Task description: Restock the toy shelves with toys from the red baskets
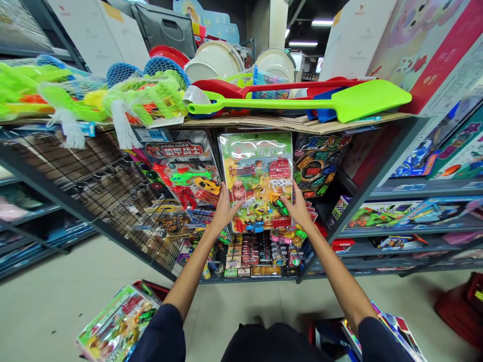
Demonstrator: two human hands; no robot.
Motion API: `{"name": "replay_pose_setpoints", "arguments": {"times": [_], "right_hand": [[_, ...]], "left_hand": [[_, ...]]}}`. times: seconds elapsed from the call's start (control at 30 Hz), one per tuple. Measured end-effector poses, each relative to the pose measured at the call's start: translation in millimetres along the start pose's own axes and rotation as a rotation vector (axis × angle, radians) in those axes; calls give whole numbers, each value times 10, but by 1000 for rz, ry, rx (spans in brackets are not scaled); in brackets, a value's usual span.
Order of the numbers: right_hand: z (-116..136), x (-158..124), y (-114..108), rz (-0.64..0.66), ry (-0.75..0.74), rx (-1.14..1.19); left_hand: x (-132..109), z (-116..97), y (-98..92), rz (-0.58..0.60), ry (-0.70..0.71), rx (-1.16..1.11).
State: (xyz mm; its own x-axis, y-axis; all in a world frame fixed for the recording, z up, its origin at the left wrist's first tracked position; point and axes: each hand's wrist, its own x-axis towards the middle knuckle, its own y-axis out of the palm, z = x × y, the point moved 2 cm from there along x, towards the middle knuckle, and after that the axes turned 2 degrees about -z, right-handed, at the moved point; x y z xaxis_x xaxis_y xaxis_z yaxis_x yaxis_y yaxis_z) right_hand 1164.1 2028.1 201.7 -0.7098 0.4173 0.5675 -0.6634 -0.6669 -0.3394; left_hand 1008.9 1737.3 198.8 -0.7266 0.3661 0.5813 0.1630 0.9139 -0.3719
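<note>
A shopper's two bare hands hold an animal-playset blister pack (257,173) upright beneath the front edge of a cardboard-lined top shelf (271,121), midway along it. The left hand (225,207) and right hand (300,207) are well apart, each clamped on its own side edge of the pack with the thumb across the front, a grip that seems meant to keep the broad card steady and facing out. Whether a hook bears any weight cannot be seen. A red-labelled toy blister pack (188,168) hangs to the left, a dark-backed one (317,161) to the right. Above, a lime-green toy shovel (287,103) lies along the shelf's front edge, probably because it is long, its blade toward the right corner; netted toy bags (151,98) slump over the left end.
</note>
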Motion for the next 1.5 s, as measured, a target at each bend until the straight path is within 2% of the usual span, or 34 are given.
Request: {"name": "replay_pose_setpoints", "arguments": {"times": [0.2,0.43,0.53,0.7,0.83,1.17,1.33,1.4,1.5], "right_hand": [[-290,390,214,-22,-49,-44],[-513,617,440,-34,-46,-93],[-584,712,516,-54,-24,-129],[-653,840,642,-85,3,-202],[-685,841,707,-110,3,-218],[-742,698,698,-116,-66,-195],[-758,544,741,-130,-74,-162],[-716,435,752,-154,-78,-163],[-575,265,740,-214,-89,-161]], "left_hand": [[380,327,218,-1,-32,87],[583,521,428,-78,-45,142],[685,591,467,-94,-37,208],[861,694,474,-53,-95,388],[922,726,467,-28,-112,373],[737,686,447,-103,-31,100],[617,677,443,-115,-74,15],[496,671,462,-116,-107,4],[189,610,497,-127,-160,-12]]}}
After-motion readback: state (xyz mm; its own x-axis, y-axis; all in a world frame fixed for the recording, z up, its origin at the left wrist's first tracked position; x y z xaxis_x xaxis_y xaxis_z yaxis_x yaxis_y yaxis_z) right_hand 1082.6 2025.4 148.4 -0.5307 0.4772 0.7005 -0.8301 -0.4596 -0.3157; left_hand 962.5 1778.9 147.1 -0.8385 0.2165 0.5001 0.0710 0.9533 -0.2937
